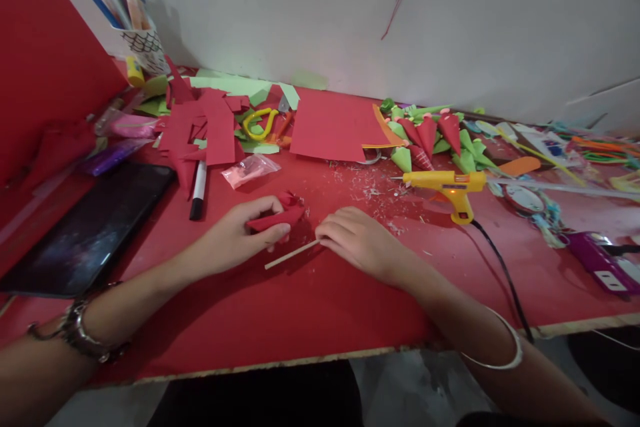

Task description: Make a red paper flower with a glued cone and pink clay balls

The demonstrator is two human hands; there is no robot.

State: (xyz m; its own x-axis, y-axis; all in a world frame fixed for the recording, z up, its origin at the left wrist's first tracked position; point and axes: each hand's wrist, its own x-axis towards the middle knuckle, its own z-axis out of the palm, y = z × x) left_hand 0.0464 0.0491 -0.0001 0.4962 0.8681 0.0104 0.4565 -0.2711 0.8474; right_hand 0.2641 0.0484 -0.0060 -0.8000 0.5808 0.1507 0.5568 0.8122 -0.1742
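Stick (293, 255) juts left, well inside the table edge (250, 367).

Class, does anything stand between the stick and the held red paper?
Only the left hand, its thumb on the near side of the red paper; nothing else visible blocks the stick in the right hand.

We cannot see all the fingers of the left hand (243, 233) behind the folded red paper (273, 221), and the right hand (356, 239) hides one end of the thin stick (290, 257). Past the front edge of the table (300, 317) we lose the black cord (502, 271) of the yellow glue gun (444, 181). The picture cuts off the red board (50, 47) at the left end. Marks on the cup (147, 47) are too small to read.
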